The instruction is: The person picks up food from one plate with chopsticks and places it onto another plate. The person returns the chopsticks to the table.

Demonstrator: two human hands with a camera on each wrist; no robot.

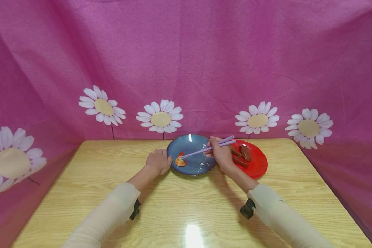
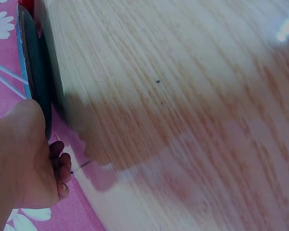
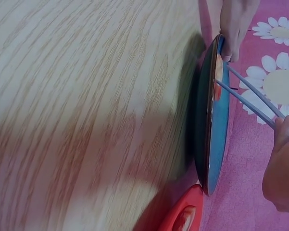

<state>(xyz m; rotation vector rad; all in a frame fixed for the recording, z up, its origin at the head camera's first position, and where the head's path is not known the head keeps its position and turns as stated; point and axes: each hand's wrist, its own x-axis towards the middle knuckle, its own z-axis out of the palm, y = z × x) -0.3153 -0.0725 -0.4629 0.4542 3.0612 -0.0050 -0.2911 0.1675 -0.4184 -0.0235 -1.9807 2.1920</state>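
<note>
My left hand (image 1: 158, 161) grips the left edge of a round blue plate (image 1: 186, 143) with a white blossom pattern. In the left wrist view its thumb lies at the rim (image 2: 30, 62), and the fingers curl below. A pair of pale purple chopsticks (image 1: 196, 153) is held in my right hand (image 1: 221, 155) over the plate's right side. Their tips meet an orange-and-white cooked shrimp (image 1: 180, 161) on the left part of the plate. The right wrist view shows the chopsticks (image 3: 250, 98) slightly parted, tips at the shrimp (image 3: 218, 86).
A red plate (image 1: 261, 162) bearing several glossy brown pieces of food (image 1: 245, 153) stands close to the right of the blue one, partly behind my right hand. Both sit on a wooden table (image 1: 179, 199) near its back edge. Behind hangs a pink cloth (image 1: 204, 69) with daisies.
</note>
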